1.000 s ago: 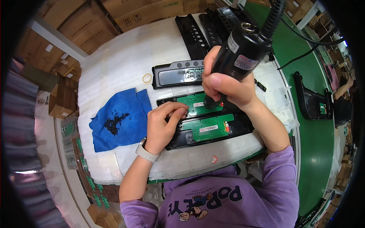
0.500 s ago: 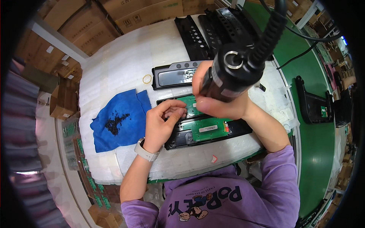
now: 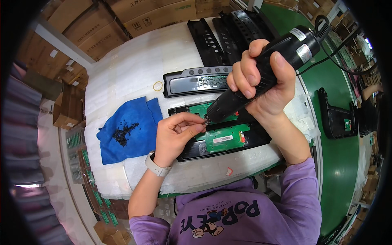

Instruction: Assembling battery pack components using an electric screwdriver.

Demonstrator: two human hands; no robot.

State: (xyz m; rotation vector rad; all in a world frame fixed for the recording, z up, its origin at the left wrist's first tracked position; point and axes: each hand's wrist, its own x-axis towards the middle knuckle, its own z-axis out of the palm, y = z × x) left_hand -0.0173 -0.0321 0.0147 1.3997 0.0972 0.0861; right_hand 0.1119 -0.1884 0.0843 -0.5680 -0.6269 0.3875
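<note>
My right hand [image 3: 267, 83] is wrapped around a black electric screwdriver [image 3: 228, 104], tilted with its tip down and to the left. Thumb and finger of my left hand [image 3: 177, 132] are pinched together right at that tip; whatever they hold is too small to make out. Below them lie two black plastic housings [image 3: 261, 141] side by side. A green circuit board [image 3: 228, 139] sits in the nearer one, and another green board [image 3: 199, 108] in the farther one is partly covered by the screwdriver. Left of my hand, a blue cloth [image 3: 143, 112] bears a scattered pile of small black screws [image 3: 124, 132].
Beyond the housings lies a black panel with round buttons and a display window [image 3: 175, 83], near a yellow rubber band [image 3: 157, 86]. More black panels [image 3: 204, 41] lie at the far edge. The screwdriver's cable [image 3: 343, 49] runs off right; cardboard boxes [image 3: 163, 16] stand behind.
The screwdriver has swung from pointing away from view to a leftward slant, its tip now meeting my left fingertips. My left hand has shifted slightly right.
</note>
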